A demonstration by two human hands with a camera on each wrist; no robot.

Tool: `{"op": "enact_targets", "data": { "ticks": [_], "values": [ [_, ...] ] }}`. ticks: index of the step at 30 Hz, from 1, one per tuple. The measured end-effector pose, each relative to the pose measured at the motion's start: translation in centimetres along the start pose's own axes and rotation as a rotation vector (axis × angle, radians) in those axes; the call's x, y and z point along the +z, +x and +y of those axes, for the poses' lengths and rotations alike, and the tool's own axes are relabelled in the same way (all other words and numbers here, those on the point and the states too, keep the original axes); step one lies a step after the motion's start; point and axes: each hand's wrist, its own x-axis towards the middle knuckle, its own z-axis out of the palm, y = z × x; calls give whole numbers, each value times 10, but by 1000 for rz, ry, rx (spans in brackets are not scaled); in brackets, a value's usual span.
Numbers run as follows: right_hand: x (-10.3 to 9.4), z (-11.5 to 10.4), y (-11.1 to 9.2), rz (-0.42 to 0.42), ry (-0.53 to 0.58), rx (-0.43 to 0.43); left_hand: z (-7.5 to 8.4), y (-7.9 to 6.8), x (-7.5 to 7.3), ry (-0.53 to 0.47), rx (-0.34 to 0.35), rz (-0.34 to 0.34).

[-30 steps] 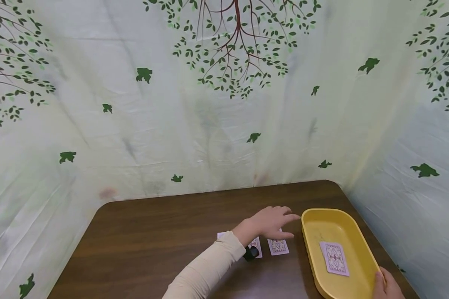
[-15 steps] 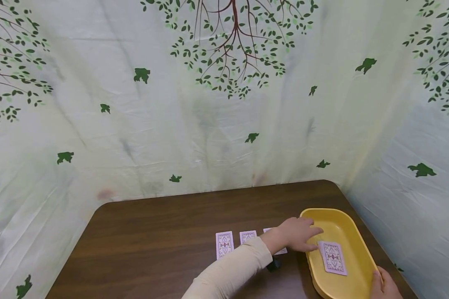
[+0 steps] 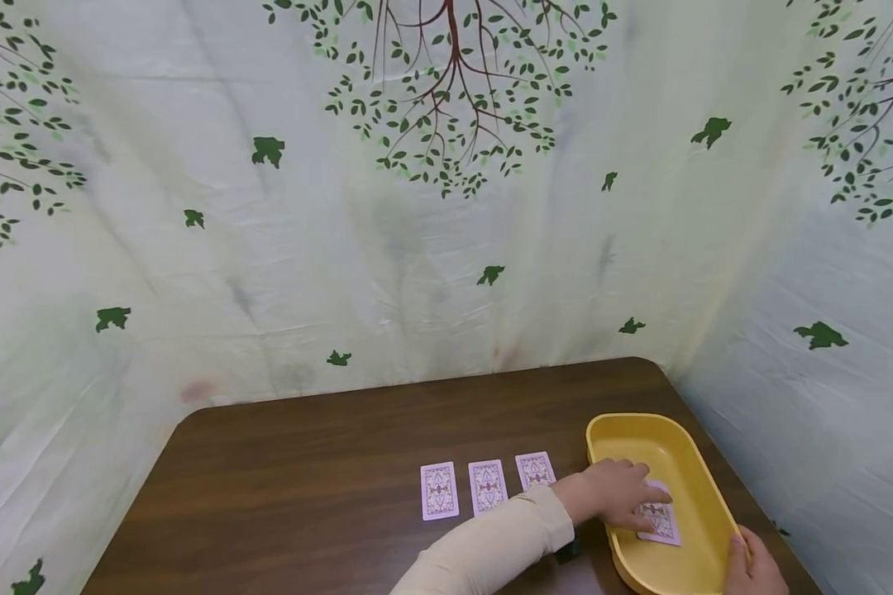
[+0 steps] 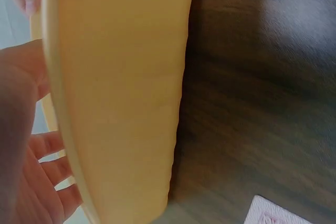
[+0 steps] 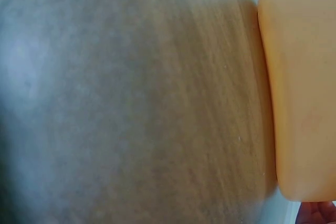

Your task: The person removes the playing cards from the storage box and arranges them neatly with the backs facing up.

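Note:
In the head view a yellow tray [image 3: 703,558] stands at the table's right side, with a small stack of purple-patterned playing cards [image 3: 665,529] inside. My left hand [image 3: 619,494] reaches over the tray's left rim. Its fingers and thumb are spread above the stack and partly cover it; whether they touch it I cannot tell. My right hand [image 3: 756,566] grips the tray's right rim, thumb on top. The left wrist view has the left hand's loosely bent fingers [image 4: 50,171] behind the tray's wall [image 4: 121,87].
Left of the tray, three face-down playing cards lie in a row on the brown table [image 3: 290,496]: a left card [image 3: 440,492], a middle card [image 3: 487,483] and a right card [image 3: 534,469] partly behind my sleeve. A leaf-patterned curtain [image 3: 417,314] hangs beyond the table.
My left hand has moved right and down from above the row of cards to the stack in the tray, uncovering the row. The right hand keeps its hold on the rim.

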Motion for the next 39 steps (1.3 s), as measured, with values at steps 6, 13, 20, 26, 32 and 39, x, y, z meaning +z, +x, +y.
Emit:
{"op": "enact_targets", "data": {
  "ticks": [6, 13, 20, 26, 32, 39],
  "values": [
    [0, 0, 0, 10, 8, -17, 9, 9, 5, -16, -28, -78],
    [-1, -2, -1, 8, 2, -11, 13, 15, 9, -14, -52, -109],
    [2, -2, 0, 21, 12, 30, 16, 17, 8, -45, -84, -128],
    [2, -3, -2, 41, 20, 22, 18, 19, 10, -33, -94, -101],
    [1, -4, -3, 31, 16, 21, 19, 23, 13, -15, -141, -99],
    [-2, -2, -2, 10, -3, -8, 19, 25, 14, -77, -180, -117]
  ]
}}
